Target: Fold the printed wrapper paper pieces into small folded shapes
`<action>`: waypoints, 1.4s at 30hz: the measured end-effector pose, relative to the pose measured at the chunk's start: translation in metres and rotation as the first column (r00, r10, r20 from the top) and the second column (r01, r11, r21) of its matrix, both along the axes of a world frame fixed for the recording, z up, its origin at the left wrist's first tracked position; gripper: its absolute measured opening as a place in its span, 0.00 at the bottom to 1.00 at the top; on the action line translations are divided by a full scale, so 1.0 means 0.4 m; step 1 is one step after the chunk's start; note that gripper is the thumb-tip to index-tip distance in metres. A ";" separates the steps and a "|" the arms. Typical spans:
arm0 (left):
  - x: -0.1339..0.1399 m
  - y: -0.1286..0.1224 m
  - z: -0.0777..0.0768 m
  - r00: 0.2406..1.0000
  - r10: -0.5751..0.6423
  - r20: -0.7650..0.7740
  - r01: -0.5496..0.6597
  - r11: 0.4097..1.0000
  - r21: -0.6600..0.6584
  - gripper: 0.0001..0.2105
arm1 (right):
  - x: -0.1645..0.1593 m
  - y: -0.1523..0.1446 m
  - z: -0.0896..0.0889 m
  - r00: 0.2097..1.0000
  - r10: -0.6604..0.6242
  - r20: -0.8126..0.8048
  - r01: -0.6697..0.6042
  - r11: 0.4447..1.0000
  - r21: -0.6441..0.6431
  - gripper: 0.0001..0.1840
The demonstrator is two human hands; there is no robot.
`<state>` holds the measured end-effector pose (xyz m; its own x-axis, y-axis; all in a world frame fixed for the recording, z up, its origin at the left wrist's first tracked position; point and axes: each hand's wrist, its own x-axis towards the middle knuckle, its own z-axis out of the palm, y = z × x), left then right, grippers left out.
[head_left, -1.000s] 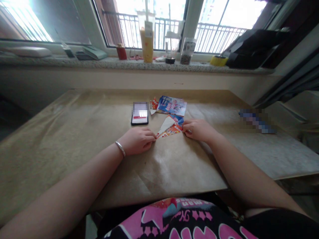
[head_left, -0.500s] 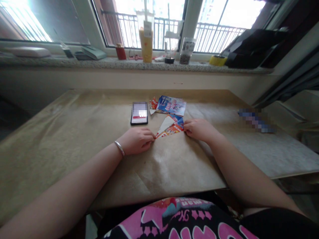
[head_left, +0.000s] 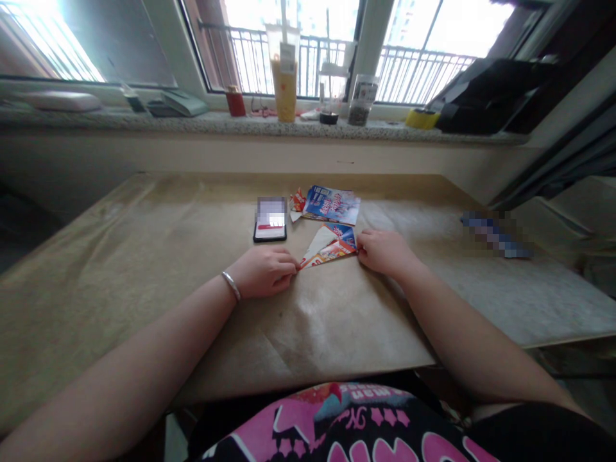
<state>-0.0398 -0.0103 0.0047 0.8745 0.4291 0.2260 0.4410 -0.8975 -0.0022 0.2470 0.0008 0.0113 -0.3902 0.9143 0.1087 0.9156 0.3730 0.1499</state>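
A folded paper sheet [head_left: 332, 246], printed in red, orange, blue and white, lies on the table between my hands. Its left end narrows to a point, which my left hand [head_left: 266, 271] pinches between thumb and fingers. At the wider right end, my right hand [head_left: 386, 250] grips the corner with curled fingers. Just beyond the sheet rests a stack of printed flyers [head_left: 332, 204], mostly blue. A small folded red-and-white paper piece [head_left: 297, 203] touches the left side of that stack.
A phone [head_left: 270, 219] with a lit screen lies left of the flyers. Far right on the table [head_left: 168, 256] is a blurred, bluish item [head_left: 495, 236]. The windowsill behind holds a tall yellow drink cup [head_left: 285, 90], a red container [head_left: 235, 101], yellow tape [head_left: 422, 119] and a black bag [head_left: 476, 96].
Both hands stay at the ends of the folded paper with almost no movement. The whole view has shifted very slightly.
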 end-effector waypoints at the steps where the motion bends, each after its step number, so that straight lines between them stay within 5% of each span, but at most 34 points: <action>1: -0.002 0.000 0.001 1.000 -0.016 0.002 0.016 1.000 0.001 0.11 | -0.003 0.000 -0.003 0.999 -0.023 -0.032 0.023 1.000 0.010 0.10; 9: 0.005 -0.009 0.002 0.989 0.007 0.146 0.014 0.990 -0.143 0.10 | -0.037 0.000 -0.029 0.977 -0.068 -0.202 0.077 0.996 0.038 0.17; 18: 0.003 0.017 -0.032 0.986 0.134 0.097 -0.119 0.982 -0.149 0.18 | -0.051 0.020 -0.064 0.937 0.175 -0.304 -0.166 0.985 0.054 0.19; 28: 0.004 0.014 -0.037 0.983 0.183 -0.001 -0.180 0.970 -0.160 0.25 | -0.056 0.042 -0.089 0.796 0.368 -0.481 -0.373 0.924 0.089 0.15; 42: 0.027 0.005 -0.030 0.963 0.255 -0.086 -0.267 0.944 -0.194 0.28 | -0.052 0.053 -0.090 0.676 0.279 -0.682 -0.390 0.921 -0.009 0.13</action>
